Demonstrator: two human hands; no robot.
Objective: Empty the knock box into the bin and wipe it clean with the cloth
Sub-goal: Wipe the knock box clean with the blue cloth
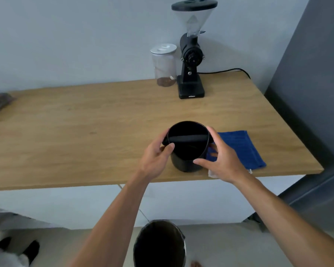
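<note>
The black round knock box point(183, 164) stands upright near the front edge of the wooden table point(85, 132), with its padded bar across the open top. My left hand point(156, 160) grips its left side, thumb on the rim. My right hand point(222, 158) curves around its right side; thumb tip and fingertips touch the wall while the palm stays off it. The blue cloth point(241, 149) lies flat on the table just right of the box, partly under my right hand. The bin point(160, 245), lined with a dark bag, stands open on the floor below the table edge.
A black coffee grinder point(191, 74) with a clear hopper stands at the back of the table, its cable running right. A lidded glass jar point(164, 66) with some beans stands beside it. A dark grey wall point(312, 93) borders the table's right end. Shoes point(15, 251) lie on the floor at left.
</note>
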